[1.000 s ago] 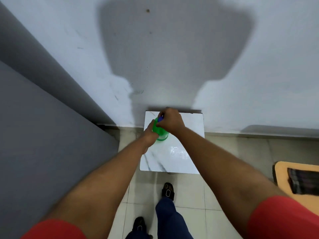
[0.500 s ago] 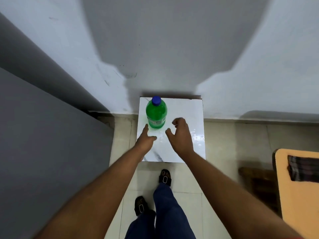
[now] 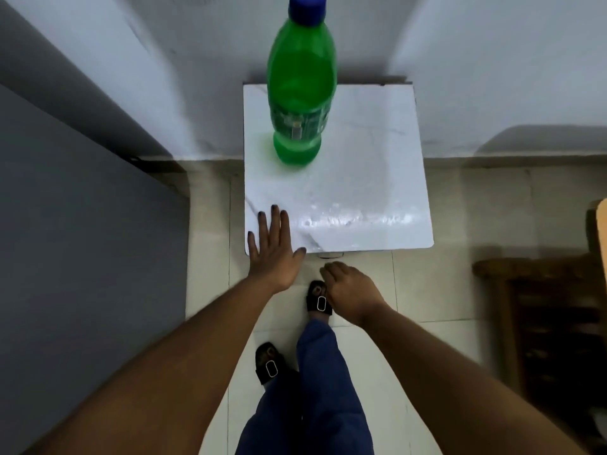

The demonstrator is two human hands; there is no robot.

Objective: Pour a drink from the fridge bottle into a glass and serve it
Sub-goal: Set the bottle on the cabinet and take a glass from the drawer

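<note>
A green plastic bottle (image 3: 300, 93) with a blue cap stands upright on the far left part of a small white marble-topped table (image 3: 361, 178). My left hand (image 3: 274, 249) is flat and empty, fingers spread, over the table's near left corner. My right hand (image 3: 349, 287) hangs empty below the table's front edge, fingers loosely curled downward. Both hands are well apart from the bottle. No glass is in view.
A grey fridge side (image 3: 82, 224) fills the left. A white wall (image 3: 492, 60) stands behind the table. Dark wooden furniture (image 3: 542, 323) sits at the right, with an orange edge (image 3: 602, 224) at the frame border. My legs and black sandals (image 3: 318, 300) are on the tiled floor.
Both hands let go of the bottle, which now stands alone on the table, and drew back to the near edge. The camera has moved closer and lower.
</note>
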